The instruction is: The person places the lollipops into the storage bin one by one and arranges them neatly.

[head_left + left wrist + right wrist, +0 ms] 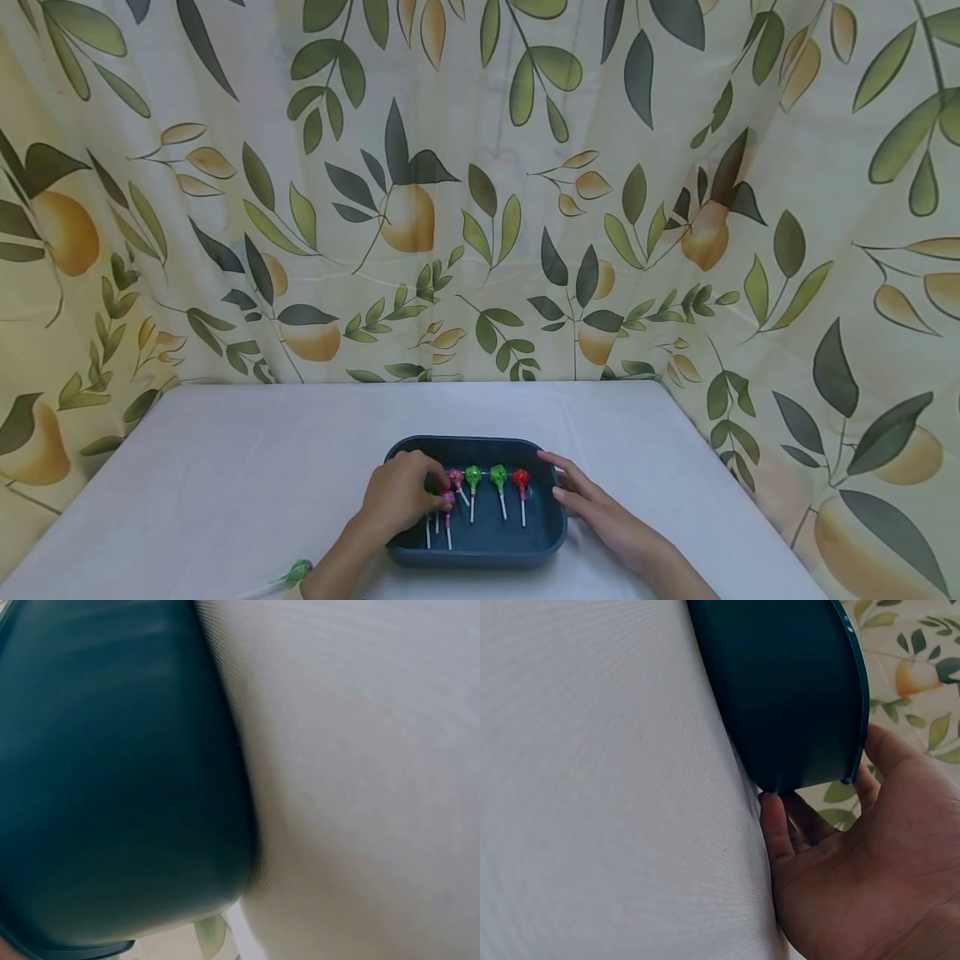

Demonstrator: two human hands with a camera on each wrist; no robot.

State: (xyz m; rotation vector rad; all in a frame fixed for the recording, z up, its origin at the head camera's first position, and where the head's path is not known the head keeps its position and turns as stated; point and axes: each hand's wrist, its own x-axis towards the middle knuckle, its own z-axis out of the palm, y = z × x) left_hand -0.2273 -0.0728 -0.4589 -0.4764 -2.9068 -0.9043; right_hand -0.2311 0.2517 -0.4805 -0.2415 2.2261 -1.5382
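A dark blue rectangular tray (480, 560) stands on the white table, with several lollipops inside. In the head view, my left hand (401, 496) reaches over the tray's left end, its thumb and fingertips pinching a lollipop partly hidden behind them. Close to those fingertips are pink lollipops (456, 478), and white sticks show below the hand. Further right lie two green lollipops (498, 477) and a red lollipop (521, 478), sticks toward me. My right hand (600, 512) holds the tray's right end. The right wrist view shows its fingers (776, 821) against the outer wall.
Outside the tray, a wrapped green lollipop (298, 571) lies by my left forearm at the near edge of the view. White cloth covers the table (247, 467). A curtain (480, 208) printed with leaves and fruit hangs behind and along both sides.
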